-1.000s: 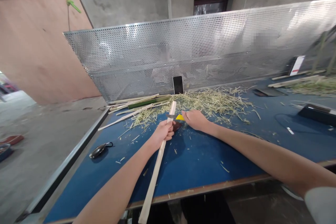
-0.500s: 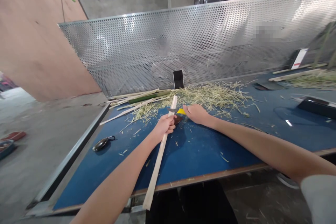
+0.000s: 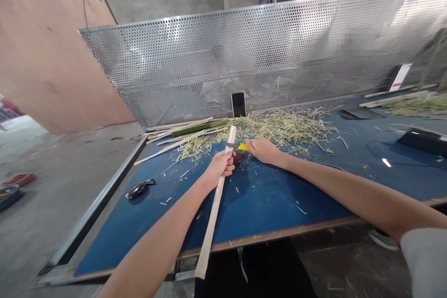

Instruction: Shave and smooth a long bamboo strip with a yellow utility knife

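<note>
My left hand (image 3: 219, 168) is wrapped round a long pale bamboo strip (image 3: 213, 212) that runs from the table's near edge up toward the shavings. My right hand (image 3: 262, 150) is closed on a knife with a yellow handle (image 3: 242, 147); its blade lies across the strip just above my left hand. Both hands work over the blue table (image 3: 265, 200).
A heap of bamboo shavings (image 3: 279, 129) lies behind the hands, with split bamboo strips (image 3: 185, 131) to its left. A phone (image 3: 239, 104) leans on the perforated metal screen (image 3: 244, 51). A small black object with a cord (image 3: 137, 189) lies at the left; a dark box (image 3: 422, 139) at right.
The view has shifted slightly downward and then steadied. My hands, the strip and the knife keep almost the same pose; the strip's near end sits a little further over the table edge.
</note>
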The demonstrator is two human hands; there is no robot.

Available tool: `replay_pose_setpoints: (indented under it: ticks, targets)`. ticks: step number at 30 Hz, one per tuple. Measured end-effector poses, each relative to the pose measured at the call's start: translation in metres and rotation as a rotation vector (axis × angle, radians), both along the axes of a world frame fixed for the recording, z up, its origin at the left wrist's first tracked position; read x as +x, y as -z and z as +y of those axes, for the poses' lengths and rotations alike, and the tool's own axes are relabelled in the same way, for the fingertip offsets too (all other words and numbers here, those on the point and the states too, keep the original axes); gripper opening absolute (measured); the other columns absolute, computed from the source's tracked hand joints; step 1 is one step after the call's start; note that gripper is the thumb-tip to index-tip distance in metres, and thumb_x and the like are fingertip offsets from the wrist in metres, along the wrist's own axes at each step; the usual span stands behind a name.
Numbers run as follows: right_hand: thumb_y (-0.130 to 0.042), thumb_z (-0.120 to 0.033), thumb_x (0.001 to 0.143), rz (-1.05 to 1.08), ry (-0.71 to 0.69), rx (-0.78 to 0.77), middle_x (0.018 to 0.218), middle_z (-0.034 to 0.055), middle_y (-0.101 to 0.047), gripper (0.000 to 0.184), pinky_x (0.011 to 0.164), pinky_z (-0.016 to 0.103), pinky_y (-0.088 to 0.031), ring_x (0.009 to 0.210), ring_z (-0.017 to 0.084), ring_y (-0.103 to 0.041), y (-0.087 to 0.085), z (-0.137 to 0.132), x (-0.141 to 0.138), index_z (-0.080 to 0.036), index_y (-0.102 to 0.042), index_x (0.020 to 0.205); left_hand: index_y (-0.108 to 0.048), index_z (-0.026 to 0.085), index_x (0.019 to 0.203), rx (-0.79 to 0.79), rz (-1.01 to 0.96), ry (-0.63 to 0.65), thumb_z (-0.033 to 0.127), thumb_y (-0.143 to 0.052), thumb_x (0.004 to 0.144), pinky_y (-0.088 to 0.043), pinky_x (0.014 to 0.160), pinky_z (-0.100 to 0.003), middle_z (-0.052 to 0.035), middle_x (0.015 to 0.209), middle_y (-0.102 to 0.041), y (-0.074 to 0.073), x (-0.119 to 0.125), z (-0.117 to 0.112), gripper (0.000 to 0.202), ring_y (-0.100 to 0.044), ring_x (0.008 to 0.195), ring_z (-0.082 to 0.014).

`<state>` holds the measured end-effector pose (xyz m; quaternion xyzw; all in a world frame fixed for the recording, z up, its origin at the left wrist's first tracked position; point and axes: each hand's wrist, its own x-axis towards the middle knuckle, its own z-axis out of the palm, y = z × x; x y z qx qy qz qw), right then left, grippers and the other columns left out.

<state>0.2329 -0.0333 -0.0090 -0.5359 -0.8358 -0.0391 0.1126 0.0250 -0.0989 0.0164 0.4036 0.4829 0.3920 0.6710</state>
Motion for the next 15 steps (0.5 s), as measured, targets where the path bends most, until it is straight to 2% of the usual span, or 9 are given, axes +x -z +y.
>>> replay_pose_setpoints:
  ticks: [4, 8, 11, 15]
  targets:
    - [-0.020, -0.041, 0.119, 0.011, -0.019, -0.025, 0.088, 0.0154, -0.080, 0.071, 0.081, 0.033, -0.044, 0.085, 0.025, -0.074, -0.002, 0.000, 0.003, -0.014, -0.078, 0.089, -0.054, 0.020, 0.093, 0.023, -0.016, 0.001, 0.030, -0.060, 0.104, -0.009, 0.039, -0.015, 0.0129, 0.055, -0.029, -0.001, -0.001, 0.000, 0.016, -0.020, 0.036, -0.0030]
    - [-0.018, -0.042, 0.119, 0.010, 0.015, -0.037, 0.090, 0.0166, -0.080, 0.073, 0.081, 0.032, -0.045, 0.088, 0.026, -0.075, -0.002, 0.002, 0.005, -0.013, -0.080, 0.092, -0.052, 0.020, 0.092, 0.037, -0.017, -0.004, 0.028, -0.053, 0.108, -0.009, 0.038, -0.016, 0.0127, 0.055, -0.027, -0.001, -0.003, 0.000, 0.018, -0.018, 0.037, -0.0035]
    - [-0.017, -0.042, 0.119, 0.025, 0.063, -0.029, 0.089, 0.0175, -0.080, 0.074, 0.079, 0.032, -0.044, 0.087, 0.026, -0.075, -0.002, 0.006, 0.006, -0.011, -0.080, 0.095, -0.051, 0.021, 0.091, 0.052, -0.017, 0.028, 0.026, -0.048, 0.110, -0.009, 0.038, -0.016, 0.0122, 0.055, -0.026, -0.002, -0.003, -0.002, 0.021, -0.017, 0.037, -0.0041]
    - [-0.016, -0.037, 0.118, 0.014, 0.062, -0.005, 0.089, 0.0178, -0.080, 0.072, 0.076, 0.032, -0.043, 0.084, 0.025, -0.075, -0.003, 0.011, 0.010, -0.010, -0.080, 0.102, -0.051, 0.021, 0.090, 0.069, -0.018, 0.087, 0.033, -0.053, 0.110, -0.010, 0.038, -0.015, 0.0118, 0.056, -0.027, -0.006, -0.004, -0.005, 0.023, -0.017, 0.038, -0.0038]
